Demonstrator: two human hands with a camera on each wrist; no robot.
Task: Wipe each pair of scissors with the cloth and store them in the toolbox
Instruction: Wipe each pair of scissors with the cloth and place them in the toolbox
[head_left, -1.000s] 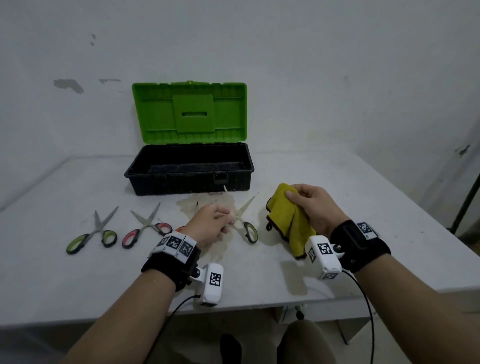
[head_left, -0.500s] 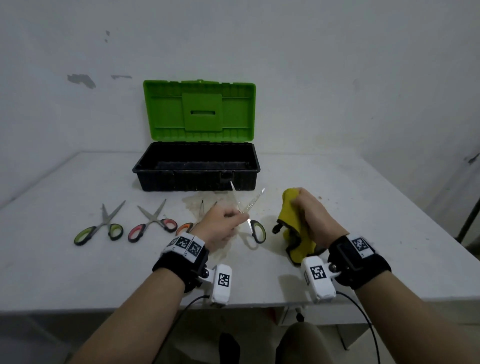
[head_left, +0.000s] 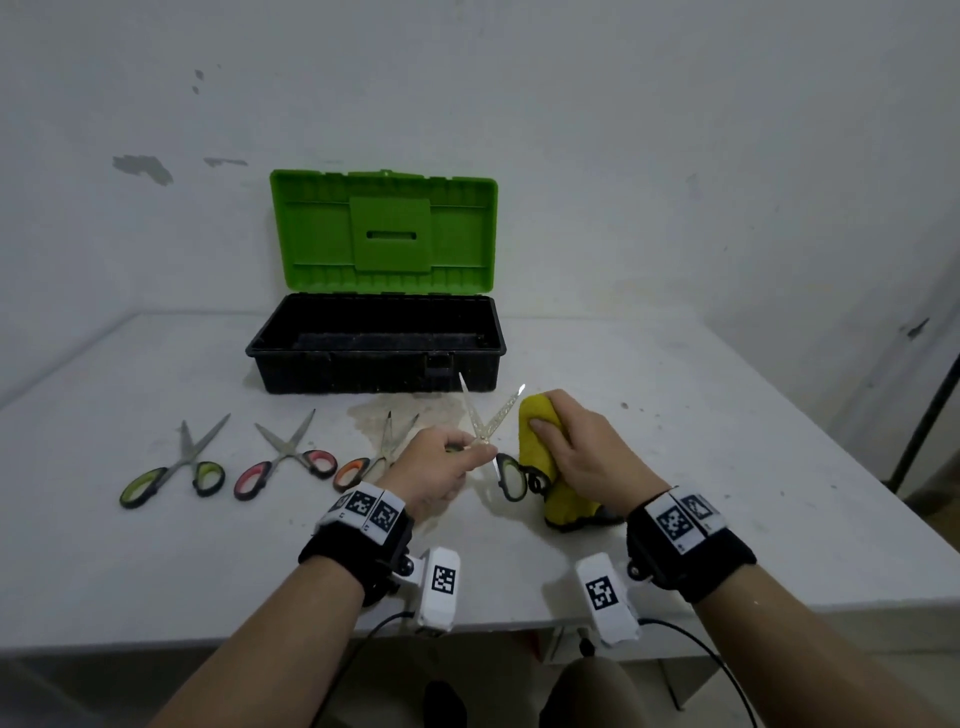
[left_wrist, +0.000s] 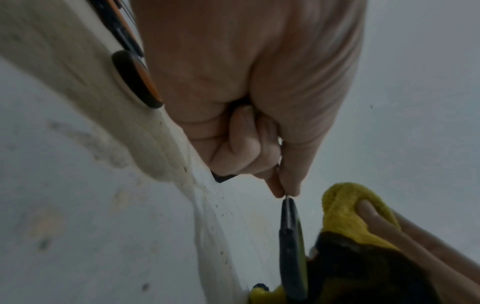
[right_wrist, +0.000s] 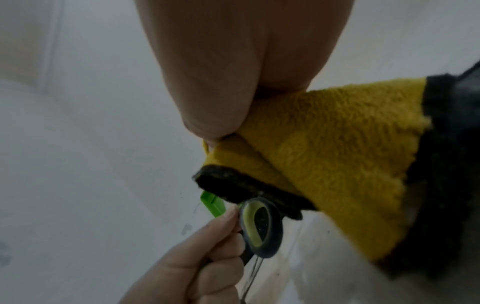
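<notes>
The head camera looks down and forward from high up over the table (head_left: 156, 571). Each wrist camera looks along its own arm, very close. All three see the yellow cloth (head_left: 540, 457).

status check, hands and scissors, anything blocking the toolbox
Left hand pinches open green scissors, lifted. Right hand grips yellow cloth, not yet wiping. Toolbox open, path clear.

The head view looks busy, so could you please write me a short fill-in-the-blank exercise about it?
1. The left hand grips a pair of scissors whose blades are ____.
2. The right hand holds a ____ cloth.
3. ____ pairs of scissors lie on the table.
4. The toolbox lid is ____.

Missing words: open; yellow; three; open
</notes>
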